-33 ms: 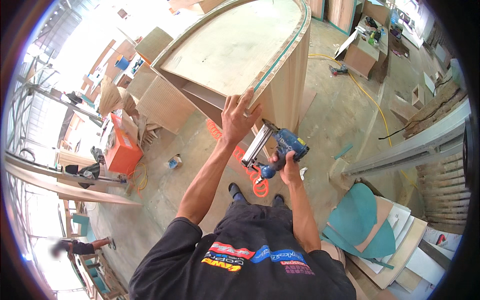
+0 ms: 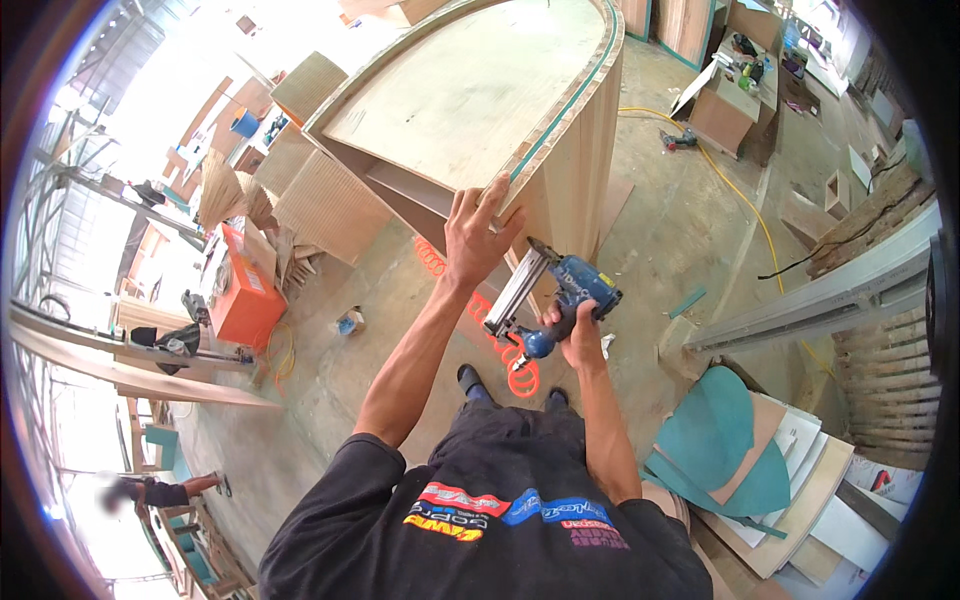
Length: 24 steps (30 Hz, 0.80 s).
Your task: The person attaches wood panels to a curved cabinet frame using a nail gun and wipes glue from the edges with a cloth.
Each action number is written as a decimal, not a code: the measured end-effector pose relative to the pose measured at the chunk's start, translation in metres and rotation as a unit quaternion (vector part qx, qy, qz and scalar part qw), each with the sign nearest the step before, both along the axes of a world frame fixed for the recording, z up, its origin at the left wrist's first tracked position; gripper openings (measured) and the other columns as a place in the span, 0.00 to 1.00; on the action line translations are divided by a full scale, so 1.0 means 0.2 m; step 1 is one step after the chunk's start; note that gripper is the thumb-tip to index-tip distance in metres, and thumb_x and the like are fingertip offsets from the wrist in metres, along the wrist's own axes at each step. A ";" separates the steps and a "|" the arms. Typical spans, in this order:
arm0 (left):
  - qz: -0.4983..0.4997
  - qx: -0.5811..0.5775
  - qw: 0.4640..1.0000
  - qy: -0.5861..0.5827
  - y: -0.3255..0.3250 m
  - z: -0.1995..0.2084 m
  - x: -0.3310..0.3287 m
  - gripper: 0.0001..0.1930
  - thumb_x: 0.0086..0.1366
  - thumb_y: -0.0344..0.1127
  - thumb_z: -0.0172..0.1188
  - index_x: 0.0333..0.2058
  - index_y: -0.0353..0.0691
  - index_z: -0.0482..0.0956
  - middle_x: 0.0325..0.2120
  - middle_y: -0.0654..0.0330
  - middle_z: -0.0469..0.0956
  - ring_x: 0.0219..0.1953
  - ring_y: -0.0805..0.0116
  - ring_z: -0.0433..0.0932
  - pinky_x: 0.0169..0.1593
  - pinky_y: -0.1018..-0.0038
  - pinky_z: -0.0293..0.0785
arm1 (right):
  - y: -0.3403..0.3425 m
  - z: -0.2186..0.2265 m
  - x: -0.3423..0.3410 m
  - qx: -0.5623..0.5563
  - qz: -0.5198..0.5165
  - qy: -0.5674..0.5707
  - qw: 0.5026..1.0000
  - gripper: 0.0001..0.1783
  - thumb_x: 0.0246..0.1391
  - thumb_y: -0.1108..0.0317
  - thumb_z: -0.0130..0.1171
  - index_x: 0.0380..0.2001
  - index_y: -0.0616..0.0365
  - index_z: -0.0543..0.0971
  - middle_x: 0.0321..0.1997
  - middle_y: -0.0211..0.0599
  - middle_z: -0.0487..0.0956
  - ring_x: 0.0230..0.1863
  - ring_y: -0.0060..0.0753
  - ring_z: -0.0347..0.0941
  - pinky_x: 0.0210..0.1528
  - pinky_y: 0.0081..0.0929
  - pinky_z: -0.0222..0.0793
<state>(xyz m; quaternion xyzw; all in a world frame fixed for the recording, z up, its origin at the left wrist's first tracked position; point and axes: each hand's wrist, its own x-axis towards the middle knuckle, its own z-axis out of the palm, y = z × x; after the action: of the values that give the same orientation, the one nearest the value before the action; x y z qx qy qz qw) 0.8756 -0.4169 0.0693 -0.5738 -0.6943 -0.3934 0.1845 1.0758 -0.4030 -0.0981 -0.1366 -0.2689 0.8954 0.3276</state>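
A wooden cabinet (image 2: 440, 100) with a curved end and a pale top panel stands before me, a teal strip running along its rim. My left hand (image 2: 478, 235) rests on its near corner, fingers spread over the edge. To the right, my right hand (image 2: 578, 335) is wrapped around the grip of a blue nail gun (image 2: 580, 285). The gun's nose sits close to the cabinet's near upright edge; whether they touch I cannot tell. Below the gun, a coiled orange air hose (image 2: 497, 340) hangs, partly hidden behind my left forearm.
Sheet offcuts and teal pieces (image 2: 715, 440) are piled at lower right. A yellow hose (image 2: 735, 185) crosses the floor near a cordless drill (image 2: 678, 140). Leftward are an orange box (image 2: 245, 295) and a long board (image 2: 150, 378). Another person (image 2: 165, 493) is at far lower left.
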 end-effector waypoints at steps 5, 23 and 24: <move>-0.001 -0.002 1.000 -0.007 -0.01 0.01 0.01 0.28 0.56 0.38 0.73 0.56 0.42 0.80 0.36 0.54 0.79 0.39 0.57 0.77 0.43 0.63 0.77 | 0.01 0.24 0.04 -0.051 -0.052 0.025 0.997 0.41 0.42 0.26 0.64 0.39 0.55 0.72 0.24 0.24 0.67 0.28 0.26 0.67 0.39 0.33 0.69; -0.021 0.047 0.998 -0.032 0.00 0.00 -0.02 0.25 0.57 0.38 0.72 0.53 0.38 0.81 0.34 0.53 0.80 0.38 0.55 0.76 0.41 0.63 0.77 | 0.13 0.70 -0.08 0.062 -0.124 -0.197 0.971 0.13 0.61 0.61 0.66 0.42 0.59 0.81 0.18 0.21 0.67 0.20 0.18 0.64 0.27 0.25 0.66; -0.020 0.016 0.999 -0.048 -0.02 0.01 -0.02 0.26 0.57 0.37 0.73 0.54 0.38 0.80 0.40 0.52 0.81 0.42 0.56 0.78 0.44 0.64 0.79 | 0.13 0.71 -0.06 0.048 -0.119 -0.196 0.972 0.14 0.61 0.61 0.66 0.42 0.59 0.81 0.18 0.20 0.67 0.20 0.18 0.64 0.27 0.25 0.65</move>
<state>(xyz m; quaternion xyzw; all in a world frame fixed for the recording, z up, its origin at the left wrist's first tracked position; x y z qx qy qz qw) 0.8720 -0.4212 0.0711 -0.5645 -0.6846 -0.4354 0.1522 1.0628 -0.3767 0.0441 -0.3249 -0.3523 0.7916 0.3792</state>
